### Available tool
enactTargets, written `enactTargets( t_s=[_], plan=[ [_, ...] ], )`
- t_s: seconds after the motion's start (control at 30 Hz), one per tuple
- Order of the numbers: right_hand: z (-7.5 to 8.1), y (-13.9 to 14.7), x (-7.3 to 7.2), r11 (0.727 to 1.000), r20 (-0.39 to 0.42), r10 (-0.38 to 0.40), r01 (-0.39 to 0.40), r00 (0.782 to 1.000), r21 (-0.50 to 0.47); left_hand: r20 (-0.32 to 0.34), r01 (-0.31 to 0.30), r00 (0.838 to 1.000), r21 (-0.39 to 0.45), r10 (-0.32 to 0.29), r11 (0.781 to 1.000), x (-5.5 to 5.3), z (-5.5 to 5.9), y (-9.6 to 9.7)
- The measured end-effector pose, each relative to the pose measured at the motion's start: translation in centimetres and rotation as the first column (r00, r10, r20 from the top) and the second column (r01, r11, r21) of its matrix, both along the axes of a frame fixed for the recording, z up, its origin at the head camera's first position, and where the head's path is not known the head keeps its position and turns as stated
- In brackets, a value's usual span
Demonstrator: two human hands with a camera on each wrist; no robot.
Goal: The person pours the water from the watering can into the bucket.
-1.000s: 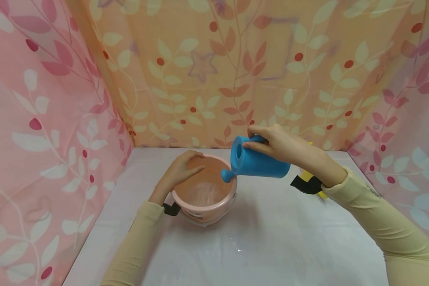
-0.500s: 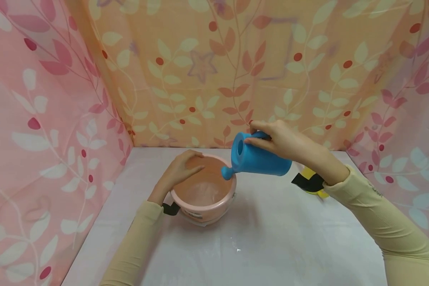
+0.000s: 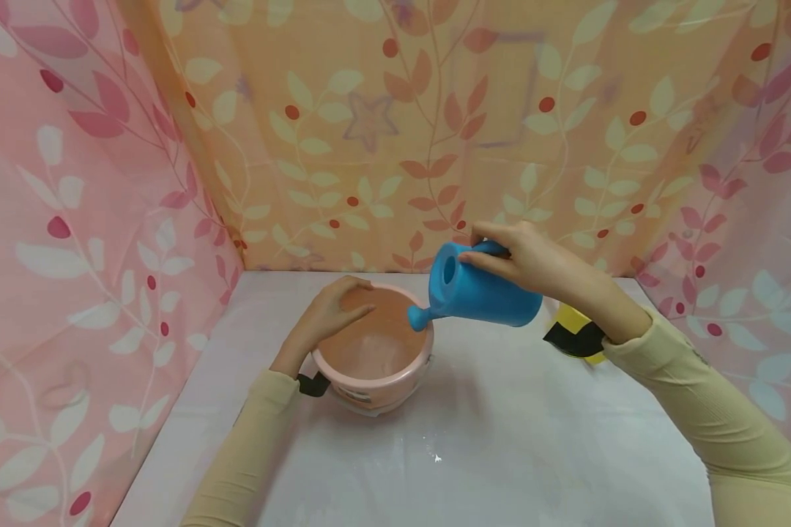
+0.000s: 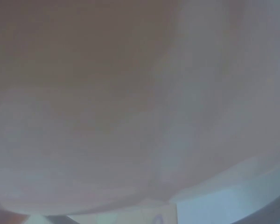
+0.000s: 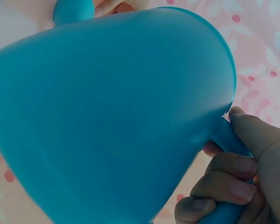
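Note:
A blue watering can (image 3: 484, 296) is tipped on its side, its rose (image 3: 418, 318) low and toward the left, over the right rim of a pink bucket (image 3: 370, 382). My right hand (image 3: 527, 256) grips the can's handle (image 5: 229, 135), with curled fingers showing in the right wrist view. At the bucket's left rim, my left hand (image 3: 326, 313) holds on with the thumb reaching inside. The left wrist view is filled by a blurred pale surface, probably the bucket's side. No stream of water can be made out from the rose.
A yellow object (image 3: 572, 322), partly hidden by the right wrist's black strap (image 3: 575, 339), stands at the right of the white tabletop (image 3: 501, 439). A small shiny wet spot (image 3: 437, 458) lies in front of the bucket. Patterned curtains (image 3: 369, 132) enclose the back and sides.
The right hand and watering can have shifted slightly right and up, the rose staying over the bucket's rim. More of the can's top opening shows. The left hand and bucket hold their place.

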State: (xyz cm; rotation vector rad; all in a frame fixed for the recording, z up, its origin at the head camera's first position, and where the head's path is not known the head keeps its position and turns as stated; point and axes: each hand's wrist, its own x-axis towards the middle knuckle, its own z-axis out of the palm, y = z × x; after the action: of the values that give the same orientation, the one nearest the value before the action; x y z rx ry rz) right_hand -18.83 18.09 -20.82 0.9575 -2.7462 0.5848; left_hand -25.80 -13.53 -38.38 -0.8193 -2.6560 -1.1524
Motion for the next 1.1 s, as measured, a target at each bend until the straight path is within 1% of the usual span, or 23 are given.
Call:
enactTargets(
  t_s=[0.2,0.3,0.53,0.7,0.93,1.1],
  plan=[
    [-0.6,1.0,0.2,0.999,0.028,-0.037,0.038,0.999,-0.039,0.003,0.002,1.0,0.002,-0.002,1.0,0.0,0.0,0.0],
    [-0.9,1.5,0.3,0.997,0.028,-0.048,0.05,0.998,-0.065,0.003,0.003,1.0,0.006,-0.003,1.0,0.1,0.1,0.0],
    [-1.9,2.5,0.3,0.993,-0.001,-0.064,0.064,0.998,-0.102,0.006,0.002,1.0,0.014,-0.002,1.0,0.2,0.1,0.1],
    [-2.7,3.2,0.4,0.989,-0.018,-0.081,0.078,0.997,-0.129,-0.003,0.007,1.0,0.013,-0.007,1.0,0.2,0.0,0.0],
    [-4.0,4.2,0.5,0.975,0.015,-0.131,0.132,0.991,-0.179,0.005,0.005,1.0,0.012,-0.005,1.0,0.2,-0.1,0.0],
    [-4.8,4.8,0.7,0.963,0.009,-0.147,0.146,0.989,-0.226,0.002,0.003,1.0,0.014,-0.003,1.0,0.2,0.0,0.1]
  ],
)
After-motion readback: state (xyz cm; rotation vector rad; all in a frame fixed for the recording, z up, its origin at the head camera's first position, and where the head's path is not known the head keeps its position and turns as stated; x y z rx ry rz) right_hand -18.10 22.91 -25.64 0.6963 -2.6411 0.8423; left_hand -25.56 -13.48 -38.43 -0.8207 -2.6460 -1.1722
